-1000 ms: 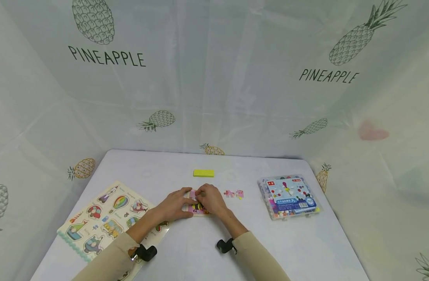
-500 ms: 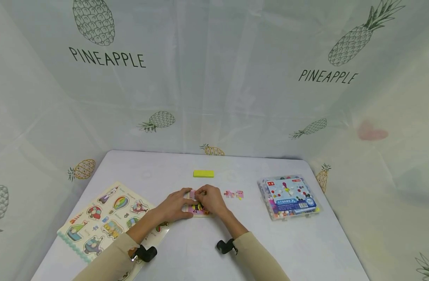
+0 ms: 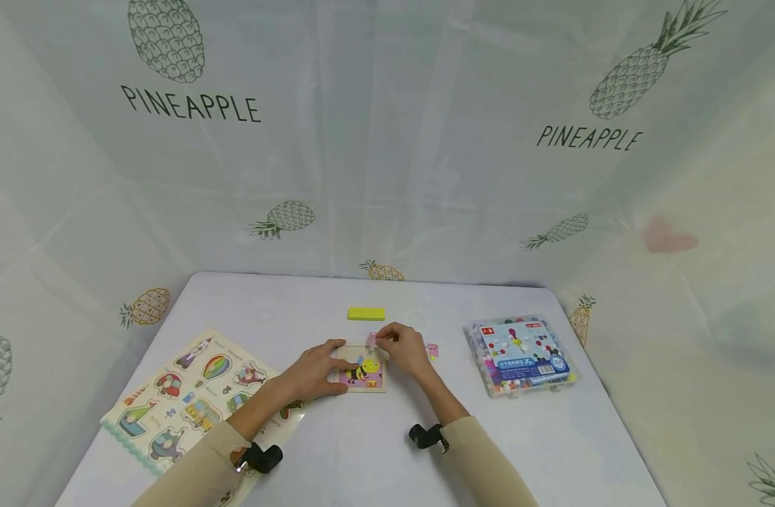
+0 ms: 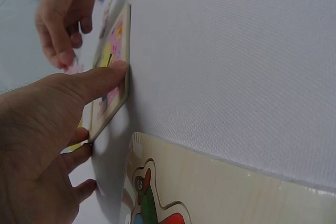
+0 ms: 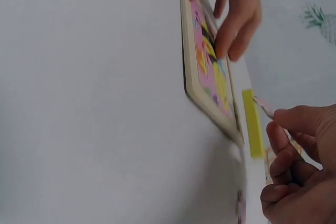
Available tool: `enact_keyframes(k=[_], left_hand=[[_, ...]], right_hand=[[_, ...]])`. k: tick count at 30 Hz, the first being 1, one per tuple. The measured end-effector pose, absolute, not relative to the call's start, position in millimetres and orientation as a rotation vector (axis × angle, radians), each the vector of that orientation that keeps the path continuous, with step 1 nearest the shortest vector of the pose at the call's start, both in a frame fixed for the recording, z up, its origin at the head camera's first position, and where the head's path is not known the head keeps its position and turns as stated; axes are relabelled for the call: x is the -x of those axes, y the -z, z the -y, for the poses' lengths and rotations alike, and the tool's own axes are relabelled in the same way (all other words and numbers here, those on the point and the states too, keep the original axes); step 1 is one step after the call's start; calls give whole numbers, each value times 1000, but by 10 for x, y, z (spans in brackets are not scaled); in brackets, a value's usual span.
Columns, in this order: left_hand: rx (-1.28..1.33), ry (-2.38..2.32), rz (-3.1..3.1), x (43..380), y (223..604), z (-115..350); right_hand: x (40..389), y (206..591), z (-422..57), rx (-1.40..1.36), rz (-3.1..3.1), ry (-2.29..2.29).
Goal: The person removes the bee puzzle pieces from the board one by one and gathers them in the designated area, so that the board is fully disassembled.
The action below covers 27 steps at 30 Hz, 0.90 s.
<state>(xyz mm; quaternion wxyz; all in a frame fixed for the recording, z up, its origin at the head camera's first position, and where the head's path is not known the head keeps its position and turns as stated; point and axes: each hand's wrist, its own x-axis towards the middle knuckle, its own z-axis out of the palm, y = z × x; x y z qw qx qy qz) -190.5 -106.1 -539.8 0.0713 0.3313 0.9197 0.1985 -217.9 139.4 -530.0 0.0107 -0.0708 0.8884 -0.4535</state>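
A small wooden jigsaw board (image 3: 370,391) with a yellow bee on pink lies at mid-table. My left hand (image 3: 313,372) holds it by its left side; in the left wrist view the thumb (image 4: 113,74) presses the near rim, with other fingers around the left edge. My right hand (image 3: 405,346) is just off the board's upper right corner. Between its thumb and finger it pinches a pink puzzle piece (image 5: 264,107), tilted up on edge. Another pink piece (image 3: 432,350) lies right of that hand, partly behind it in the head view.
A yellow block (image 3: 366,314) lies beyond the board. On the right stands a clear plastic box (image 3: 528,352) of colourful small parts with a blue label. A large wooden vehicle puzzle (image 3: 178,401) is at the left, partly beneath the left forearm.
My right hand has moved right and slightly away from the board, now with a pink piece visible in its pinch, uncovering the bee picture. The left hand stays in place on the board.
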Motion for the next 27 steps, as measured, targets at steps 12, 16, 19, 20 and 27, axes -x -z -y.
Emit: enact_keyframes(k=[12, 16, 19, 20, 27], left_hand=[[-1028, -594, -2772, 1897, 5395, 1080], [-1015, -595, -2769, 1896, 5394, 1075], [-1009, -602, -2766, 1895, 5392, 1070], [-1008, -604, -2766, 1894, 5391, 1070], [-1004, -597, -2768, 1893, 5394, 1066]], right_hand=[[2179, 5376, -1765, 123, -2843, 1316], [2180, 5389, -1808, 129, -2851, 1274], [2187, 5401, -1818, 135, -2862, 1249], [2189, 5403, -1818, 137, -2867, 1239], [2190, 5402, -1825, 218, -2917, 1175]])
